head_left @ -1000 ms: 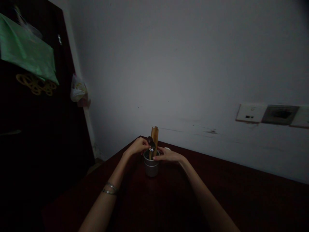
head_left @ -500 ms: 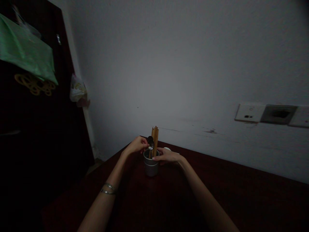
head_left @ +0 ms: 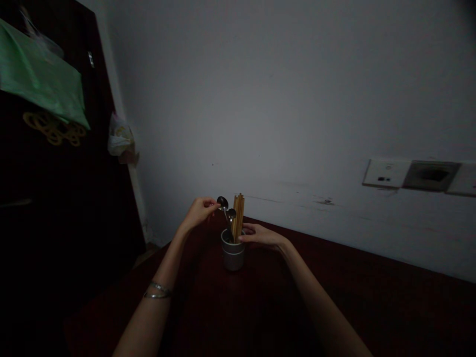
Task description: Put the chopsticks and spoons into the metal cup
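A grey cylindrical cup (head_left: 233,260) stands upright on the dark red table (head_left: 316,287). Several wooden chopsticks (head_left: 238,218) rise from it in a bundle. My left hand (head_left: 201,210) pinches a metal spoon (head_left: 222,202) by its bowl end, with the handle slanting down toward the cup. Just right of that is a second spoon (head_left: 232,213), bowl up, standing in the cup against the chopsticks. At the cup's right rim, my right hand (head_left: 260,235) is closed on it, thumb in front and fingers behind. The spoons' lower ends are hidden inside the cup.
A pale wall (head_left: 278,124) rises right behind the table, with socket plates (head_left: 386,173) at the right. On the left is a dark door (head_left: 67,198) with a green cloth (head_left: 40,74) hanging on it. A plastic bag (head_left: 120,139) hangs beside the door frame.
My left hand has moved up and left, drawing one spoon higher and away from the chopsticks. My right hand has shifted slightly right at the rim. The cup stays in place.
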`<state>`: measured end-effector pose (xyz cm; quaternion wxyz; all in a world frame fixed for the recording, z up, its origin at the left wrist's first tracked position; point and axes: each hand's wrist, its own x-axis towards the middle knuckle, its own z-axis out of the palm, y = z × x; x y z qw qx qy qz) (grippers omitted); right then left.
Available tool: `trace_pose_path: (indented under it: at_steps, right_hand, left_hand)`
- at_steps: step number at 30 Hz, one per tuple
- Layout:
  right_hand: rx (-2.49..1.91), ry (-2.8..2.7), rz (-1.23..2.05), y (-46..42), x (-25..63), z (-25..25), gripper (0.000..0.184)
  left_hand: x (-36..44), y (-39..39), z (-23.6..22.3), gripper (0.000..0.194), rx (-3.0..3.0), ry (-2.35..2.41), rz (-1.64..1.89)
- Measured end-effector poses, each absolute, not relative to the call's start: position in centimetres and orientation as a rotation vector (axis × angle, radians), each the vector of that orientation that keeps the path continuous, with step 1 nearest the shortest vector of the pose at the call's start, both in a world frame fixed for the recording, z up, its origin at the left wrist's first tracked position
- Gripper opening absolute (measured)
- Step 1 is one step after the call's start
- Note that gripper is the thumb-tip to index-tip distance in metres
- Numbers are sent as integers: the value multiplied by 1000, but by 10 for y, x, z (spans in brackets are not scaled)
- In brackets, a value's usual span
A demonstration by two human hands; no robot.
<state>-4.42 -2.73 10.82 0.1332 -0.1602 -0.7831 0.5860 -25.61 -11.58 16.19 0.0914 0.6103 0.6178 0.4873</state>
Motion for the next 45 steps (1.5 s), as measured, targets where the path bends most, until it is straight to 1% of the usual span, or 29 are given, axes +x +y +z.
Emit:
trace_pose_path:
  at_steps: [2, 5, 8, 11, 14, 21, 26, 30, 33, 36, 40, 45]
  right_hand:
    - [-522, -2266, 1685, -25, -39, 113, 66]
    - [-677, -2244, 1606, -17, -27, 123, 62]
    - [-770, -2141, 1482, -10, -16, 137, 50]
    - [-709, -2031, 1373, -15, -13, 153, 36]
    - [-591, -2039, 1376, -35, -16, 168, 32]
    - [-447, -2104, 1690, -66, -20, 177, 31]
    - [-486, -2092, 1683, -64, -16, 179, 26]
    - [-575, -1944, 1646, -56, -9, 182, 23]
    - [-710, -1757, 1569, -36, -4, 172, 23]
    - [-841, -1690, 1537, -12, -6, 147, 17]
    - [-964, -1816, 1630, 5, -23, 102, 18]
    - [-1055, -1987, 1702, 4, -50, 57, 27]
  left_hand:
    - [-259, -119, 166, 28, 1792, 1839, 1559]
    - [-262, -124, 172, 27, 1719, 1807, 1727]
    - [-259, -128, 177, 26, 1633, 1745, 1872]
    - [-248, -128, 181, 26, 1557, 1664, 1951]
    - [-231, -127, 182, 28, 1520, 1598, 1932]
    - [-200, -124, 182, 33, 1548, 1554, 1785]
    - [-201, -122, 180, 35, 1550, 1513, 1754]
    - [-213, -115, 173, 40, 1464, 1471, 1778]
    - [-229, -108, 163, 42, 1335, 1493, 1849]
    - [-245, -99, 148, 43, 1244, 1534, 1880]
    - [-259, -86, 124, 41, 1164, 1557, 1834]
    - [-262, -79, 107, 42, 1143, 1598, 1709]
